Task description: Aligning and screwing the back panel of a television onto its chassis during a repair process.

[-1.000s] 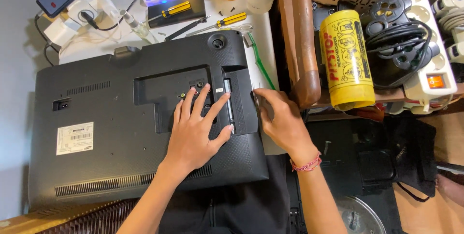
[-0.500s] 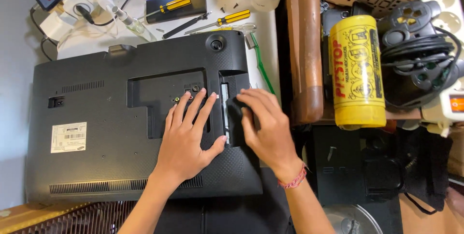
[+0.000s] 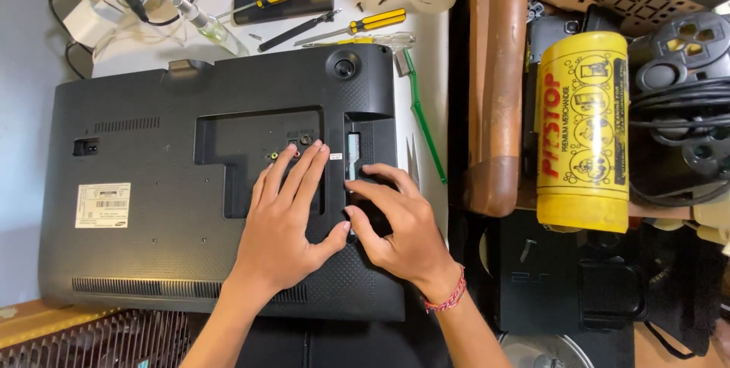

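We have the black monitor back cover (image 3: 175, 208) lying face down on the white bench (image 3: 437, 41), and both hands are on it. Our left hand (image 3: 285, 220) stays flat beside the recessed port bay, fingers (image 3: 304, 170) spread, gripping nothing. Our right hand (image 3: 399, 227) has come in from the cover's right edge over the last second; its bent fingers now press on the narrow slot panel (image 3: 370, 178) without closing on anything. Yellow-handled screwdrivers (image 3: 376, 22) lie above, a green tool (image 3: 424, 125) just right of the cover
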